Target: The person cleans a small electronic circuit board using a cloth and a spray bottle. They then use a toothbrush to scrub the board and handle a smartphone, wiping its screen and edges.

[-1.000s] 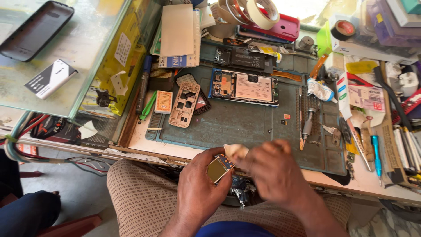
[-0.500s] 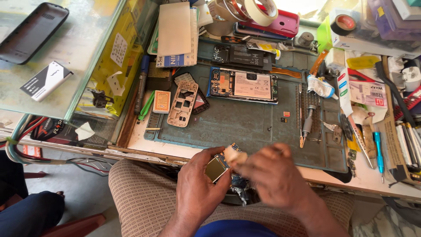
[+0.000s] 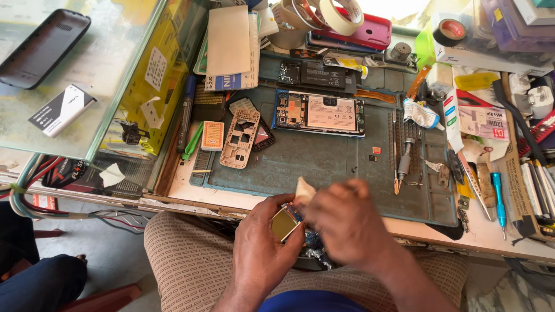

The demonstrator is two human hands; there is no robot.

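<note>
Above the lap, left hand fingers pinch a small screen.

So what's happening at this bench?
A seated person holds a small phone display module in the left hand over their lap, at the bench edge. The right hand, blurred, presses a pale scrap against it. On the green work mat lie an opened smartphone and a beige phone frame.

Right hand now blurred, shifted left over the small screen part, pale cloth lifted above left hand
</note>
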